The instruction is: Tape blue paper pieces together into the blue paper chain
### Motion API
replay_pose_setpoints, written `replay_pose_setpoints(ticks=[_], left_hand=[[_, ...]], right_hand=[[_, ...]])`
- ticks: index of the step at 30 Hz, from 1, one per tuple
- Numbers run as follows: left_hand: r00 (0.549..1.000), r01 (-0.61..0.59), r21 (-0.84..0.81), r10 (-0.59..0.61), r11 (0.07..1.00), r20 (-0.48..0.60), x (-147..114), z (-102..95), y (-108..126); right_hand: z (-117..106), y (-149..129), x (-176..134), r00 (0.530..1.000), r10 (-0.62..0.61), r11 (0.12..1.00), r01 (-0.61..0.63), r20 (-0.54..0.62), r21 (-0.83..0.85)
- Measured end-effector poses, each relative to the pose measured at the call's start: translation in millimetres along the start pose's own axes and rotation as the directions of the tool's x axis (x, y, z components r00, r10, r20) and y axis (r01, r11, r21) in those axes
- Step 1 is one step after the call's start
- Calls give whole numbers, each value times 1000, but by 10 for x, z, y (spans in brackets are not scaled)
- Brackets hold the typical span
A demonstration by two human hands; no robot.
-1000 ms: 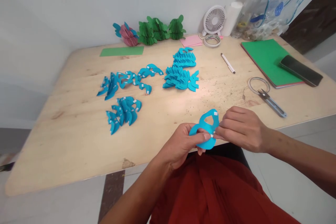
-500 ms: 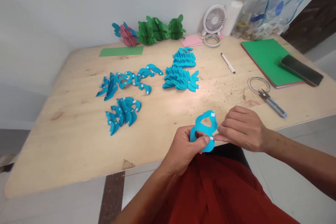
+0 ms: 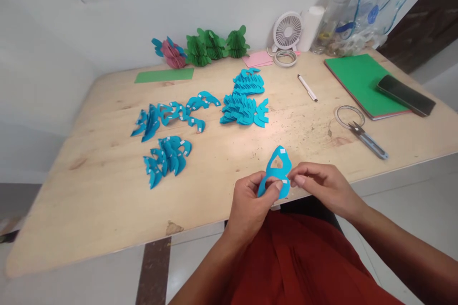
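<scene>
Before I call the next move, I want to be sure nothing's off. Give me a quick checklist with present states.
1. Blue cutout held by the left hand: ok, pinched at its lower part.
2. White tabs in sight on it: ok, one near the top, one beside the thumb.
3. Right hand clear of the cutout: cannot tell, its fingertips are at the edge.
4. Snips away from both hands: ok.
5. Phone off the green folder: not ok, it lies partly on it.

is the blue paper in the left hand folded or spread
Spread: the blue paper shows two lobes, with an opening in the upper; the left hand grips the lower.
</scene>
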State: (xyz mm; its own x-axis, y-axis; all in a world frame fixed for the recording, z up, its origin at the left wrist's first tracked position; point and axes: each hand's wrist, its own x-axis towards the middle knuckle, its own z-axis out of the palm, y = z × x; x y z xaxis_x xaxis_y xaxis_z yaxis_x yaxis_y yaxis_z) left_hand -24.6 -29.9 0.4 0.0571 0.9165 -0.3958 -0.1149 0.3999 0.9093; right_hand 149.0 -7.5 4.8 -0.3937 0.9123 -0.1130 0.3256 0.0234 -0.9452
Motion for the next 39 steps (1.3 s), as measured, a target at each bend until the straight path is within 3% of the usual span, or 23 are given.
replay_pose_setpoints(ticks=[6, 16, 22, 30, 33, 35, 39], left_hand=[[991, -115, 145, 123, 983, -51, -14, 30, 17], [957, -240, 285, 275, 928, -91, -10, 59, -120], [952, -237, 290, 281, 927, -122, 18, 51, -142], [968, -207, 237, 234, 949, -91, 45, 65, -166], [981, -191, 160, 195, 969, -13, 21, 17, -150], [983, -160, 63, 153, 985, 99, -3, -54, -132], [915, 65, -169, 9, 983, 403, -21, -225, -126]], right_hand=[[156, -34, -6, 989, 128, 987, -119, -72, 112], [269, -8, 59, 976, 171, 980, -154, -135, 130], [274, -45, 56, 979, 194, 947, -170, -65, 271], [327, 78, 69, 963, 230, 937, -179, -143, 301], [320, 87, 76, 961, 229, 935, -173, -154, 310], [309, 80, 76, 963, 231, 929, -176, -141, 325], [291, 61, 67, 965, 248, 912, -204, -83, 356]])
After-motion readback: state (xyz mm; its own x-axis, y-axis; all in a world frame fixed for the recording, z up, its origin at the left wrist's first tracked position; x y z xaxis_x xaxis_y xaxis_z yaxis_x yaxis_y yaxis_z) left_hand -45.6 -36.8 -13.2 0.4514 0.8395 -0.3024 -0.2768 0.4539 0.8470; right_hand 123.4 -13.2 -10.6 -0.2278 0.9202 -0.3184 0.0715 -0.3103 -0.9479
